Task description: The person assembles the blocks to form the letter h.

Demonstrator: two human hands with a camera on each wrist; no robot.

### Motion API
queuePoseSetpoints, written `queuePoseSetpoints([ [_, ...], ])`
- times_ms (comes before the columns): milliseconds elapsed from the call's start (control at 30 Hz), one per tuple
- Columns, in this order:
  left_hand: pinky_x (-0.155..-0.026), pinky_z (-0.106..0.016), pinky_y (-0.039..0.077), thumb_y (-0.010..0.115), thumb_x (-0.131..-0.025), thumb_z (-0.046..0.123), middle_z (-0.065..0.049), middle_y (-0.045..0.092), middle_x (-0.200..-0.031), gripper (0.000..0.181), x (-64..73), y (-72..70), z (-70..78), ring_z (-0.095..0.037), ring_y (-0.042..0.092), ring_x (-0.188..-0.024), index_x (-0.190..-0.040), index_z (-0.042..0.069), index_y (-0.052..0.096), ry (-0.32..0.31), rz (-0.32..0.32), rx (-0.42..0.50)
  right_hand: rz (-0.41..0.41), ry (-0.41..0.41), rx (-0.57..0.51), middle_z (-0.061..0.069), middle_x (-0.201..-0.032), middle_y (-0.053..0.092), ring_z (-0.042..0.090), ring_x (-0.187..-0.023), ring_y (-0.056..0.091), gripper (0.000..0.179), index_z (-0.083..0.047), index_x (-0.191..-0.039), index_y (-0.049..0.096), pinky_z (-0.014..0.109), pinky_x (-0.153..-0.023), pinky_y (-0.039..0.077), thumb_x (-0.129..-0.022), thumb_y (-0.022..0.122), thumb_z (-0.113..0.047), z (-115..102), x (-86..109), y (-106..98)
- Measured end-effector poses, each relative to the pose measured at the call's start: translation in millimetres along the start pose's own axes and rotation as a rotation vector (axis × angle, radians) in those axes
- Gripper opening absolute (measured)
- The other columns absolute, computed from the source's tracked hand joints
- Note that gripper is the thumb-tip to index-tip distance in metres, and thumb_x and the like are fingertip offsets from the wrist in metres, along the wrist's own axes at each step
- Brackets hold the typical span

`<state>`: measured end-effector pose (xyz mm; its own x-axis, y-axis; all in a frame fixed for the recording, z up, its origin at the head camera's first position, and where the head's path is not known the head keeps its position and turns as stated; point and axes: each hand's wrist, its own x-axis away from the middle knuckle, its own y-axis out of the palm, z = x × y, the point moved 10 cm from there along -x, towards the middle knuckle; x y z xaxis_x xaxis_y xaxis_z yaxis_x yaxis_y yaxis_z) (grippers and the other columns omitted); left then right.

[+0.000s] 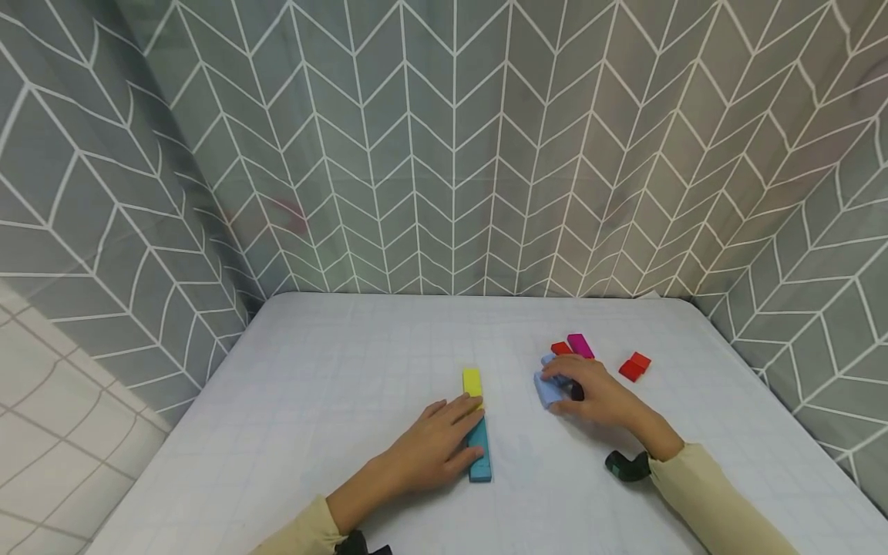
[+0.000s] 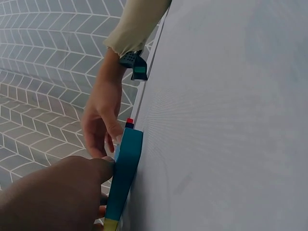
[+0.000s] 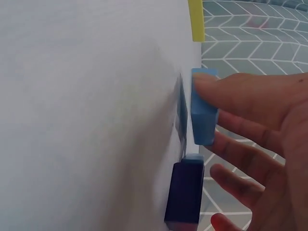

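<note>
On the white table a teal block (image 1: pixel 479 459) and a yellow block (image 1: pixel 472 380) lie end to end in a line. My left hand (image 1: pixel 426 451) rests across them, with the thumb on the teal block and the fingertips over the yellow one. To the right, my right hand (image 1: pixel 600 397) pinches a light blue block (image 3: pixel 203 115) between thumb and fingers. In the right wrist view this block shows a gap between it and the table. A dark block (image 3: pixel 185 192) sits just beside it, partly under the right hand in the head view.
Beyond the right hand are a magenta block (image 1: pixel 580 345), a red block (image 1: pixel 561 348) and another light blue piece (image 1: pixel 548 359), partly covered by the fingers. Further right lie red blocks (image 1: pixel 634 367) close together. A patterned curtain (image 1: pixel 451 154) hangs behind the table.
</note>
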<state>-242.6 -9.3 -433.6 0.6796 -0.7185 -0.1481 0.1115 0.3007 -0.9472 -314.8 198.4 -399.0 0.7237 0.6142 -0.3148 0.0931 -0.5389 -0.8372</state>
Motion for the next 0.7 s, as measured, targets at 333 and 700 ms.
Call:
queuePoseSetpoints([
  [333,-0.116,-0.057,0.032,0.045,-0.111,0.047,-0.007,0.037,-0.164,0.060,0.5,-1.8,0.5,-0.025,0.029,-0.152,-0.156,0.008,0.046,0.019,0.012,-0.007,0.041,-0.019,-0.034,0.008,-0.125,0.068,0.031,-0.119,0.060,0.043,-0.006,-0.121,0.070,0.054,-0.096,0.053,-0.082,0.088,-0.006,-15.0,-21.1,-2.2],
  [700,-0.115,-0.059,0.033,0.043,-0.112,0.047,-0.007,0.037,-0.164,0.056,-0.3,-2.7,1.2,-0.025,0.029,-0.152,-0.155,0.012,0.050,0.038,0.008,-0.022,0.065,0.029,-0.137,0.011,-0.128,0.068,0.036,-0.122,0.061,0.039,-0.004,-0.125,0.069,0.061,-0.101,0.048,-0.090,0.082,-0.013,-21.9,-52.3,6.7],
])
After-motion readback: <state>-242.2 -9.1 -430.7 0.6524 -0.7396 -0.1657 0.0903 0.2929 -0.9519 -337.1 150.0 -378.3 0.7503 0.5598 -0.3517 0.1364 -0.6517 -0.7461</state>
